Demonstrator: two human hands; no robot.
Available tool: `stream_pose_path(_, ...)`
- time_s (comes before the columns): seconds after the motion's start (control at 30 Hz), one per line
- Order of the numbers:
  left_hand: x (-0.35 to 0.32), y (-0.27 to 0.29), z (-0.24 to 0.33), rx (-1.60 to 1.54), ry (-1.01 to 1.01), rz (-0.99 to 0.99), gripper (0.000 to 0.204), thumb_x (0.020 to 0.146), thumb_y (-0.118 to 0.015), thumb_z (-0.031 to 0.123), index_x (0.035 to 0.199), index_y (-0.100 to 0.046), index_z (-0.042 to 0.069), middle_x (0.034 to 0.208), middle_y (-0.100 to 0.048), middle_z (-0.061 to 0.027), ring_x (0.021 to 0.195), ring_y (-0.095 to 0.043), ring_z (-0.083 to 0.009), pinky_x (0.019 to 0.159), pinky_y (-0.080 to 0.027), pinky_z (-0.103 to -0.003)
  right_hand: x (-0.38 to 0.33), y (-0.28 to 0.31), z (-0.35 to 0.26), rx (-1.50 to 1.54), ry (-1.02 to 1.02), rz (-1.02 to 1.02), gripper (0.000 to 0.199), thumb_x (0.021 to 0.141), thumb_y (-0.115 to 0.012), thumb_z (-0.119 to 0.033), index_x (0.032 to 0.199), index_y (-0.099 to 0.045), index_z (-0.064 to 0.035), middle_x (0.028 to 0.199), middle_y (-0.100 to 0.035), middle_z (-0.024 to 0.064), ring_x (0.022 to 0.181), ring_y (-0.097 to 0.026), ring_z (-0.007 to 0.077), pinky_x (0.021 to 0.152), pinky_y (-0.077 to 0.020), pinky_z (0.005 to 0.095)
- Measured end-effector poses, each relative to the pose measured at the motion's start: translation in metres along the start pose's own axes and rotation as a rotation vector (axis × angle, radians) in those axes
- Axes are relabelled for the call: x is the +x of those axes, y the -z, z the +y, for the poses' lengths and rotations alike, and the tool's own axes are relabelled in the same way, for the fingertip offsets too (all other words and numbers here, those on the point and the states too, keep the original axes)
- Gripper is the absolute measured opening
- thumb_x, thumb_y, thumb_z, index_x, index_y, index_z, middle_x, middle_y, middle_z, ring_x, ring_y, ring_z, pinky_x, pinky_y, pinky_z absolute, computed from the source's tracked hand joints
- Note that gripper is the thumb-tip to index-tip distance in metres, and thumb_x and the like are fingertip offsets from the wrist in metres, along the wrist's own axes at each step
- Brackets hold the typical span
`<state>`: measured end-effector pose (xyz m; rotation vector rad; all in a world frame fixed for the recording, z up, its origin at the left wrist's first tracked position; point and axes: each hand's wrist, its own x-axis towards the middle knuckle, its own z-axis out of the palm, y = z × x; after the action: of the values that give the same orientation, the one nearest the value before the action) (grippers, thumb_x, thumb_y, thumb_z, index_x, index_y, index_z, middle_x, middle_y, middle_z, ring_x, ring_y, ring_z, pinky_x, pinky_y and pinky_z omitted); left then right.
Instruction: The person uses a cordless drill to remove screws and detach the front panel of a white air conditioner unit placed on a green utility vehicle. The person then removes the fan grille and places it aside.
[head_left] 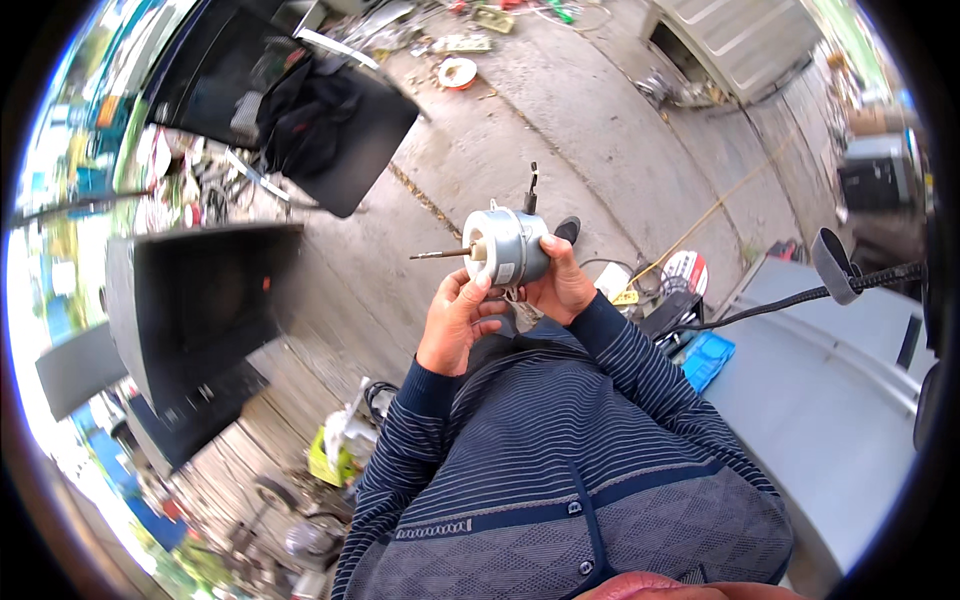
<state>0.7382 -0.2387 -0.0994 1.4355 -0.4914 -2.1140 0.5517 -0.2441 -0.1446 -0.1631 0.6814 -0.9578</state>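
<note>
Between my two hands I hold an electric motor (513, 247), a silvery metal cylinder with a pale end face. Its long thin shaft (438, 254) points to the left. A short dark cable (532, 188) sticks up from its far side. My left hand (456, 318) supports the near left end, thumb against the end face and fingers curled beneath. Around the right end is closed my right hand (563, 285), its thumb on top of the casing. The undersides of the fingers are partly hidden by the motor.
A black chair (365, 130) with dark cloth on it stands at the far left. Nearer on the left is an open dark casing (200, 300). A grey metal cabinet (820, 370) lies at the right, beside a blue object (707, 360). Scrap parts litter the concrete floor (610, 150).
</note>
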Motion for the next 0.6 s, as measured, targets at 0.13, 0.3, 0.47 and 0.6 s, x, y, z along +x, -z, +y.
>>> stream_pose_path(0.13,0.035,-0.051,0.021,0.113,0.004,-0.016,0.05,0.095,-0.065,0.036,0.13,-0.047,0.006,0.111,-0.064,-0.0081,0.091,-0.065,-0.0154,0.074,-0.054,-0.029,-0.005,0.029,-0.047,0.169,0.044,-0.041,0.079,0.081,-0.063,-0.066,0.138,-0.048,-0.0137,0.118,-0.064,0.0058,0.097,-0.062,0.0165,0.067,-0.0504,0.0308)
stream_pose_path(0.3,0.077,-0.112,0.045,0.255,-0.031,-0.039,0.048,0.094,-0.065,0.036,0.129,-0.048,0.007,0.114,-0.063,-0.0063,0.098,-0.064,-0.0156,0.078,-0.053,-0.031,-0.012,0.057,-0.119,0.291,0.078,-0.142,0.077,0.082,-0.059,-0.072,0.137,-0.05,-0.0181,0.11,-0.066,0.0061,0.083,-0.061,0.0173,0.06,-0.0486,0.0305)
stream_pose_path(0.47,0.123,-0.191,0.06,0.206,-0.195,-0.127,0.06,0.094,-0.061,0.045,0.137,-0.044,0.008,0.133,-0.055,-0.0068,0.122,-0.053,-0.0185,0.094,-0.048,-0.037,-0.03,0.094,-0.189,0.348,0.103,-0.124,0.078,0.081,-0.056,-0.076,0.132,-0.054,-0.0166,0.095,-0.066,0.0061,0.065,-0.056,0.0161,0.055,-0.0447,0.0288)
stream_pose_path(0.6,0.171,-0.253,0.069,0.171,-0.089,-0.413,0.07,0.094,-0.058,0.049,0.145,-0.038,0.006,0.139,-0.052,-0.0095,0.126,-0.052,-0.0214,0.1,-0.046,-0.038,-0.049,0.132,-0.232,0.455,0.109,-0.125,0.076,0.083,-0.054,-0.076,0.127,-0.057,-0.0143,0.092,-0.066,0.0072,0.065,-0.055,0.0174,0.054,-0.044,0.0306)
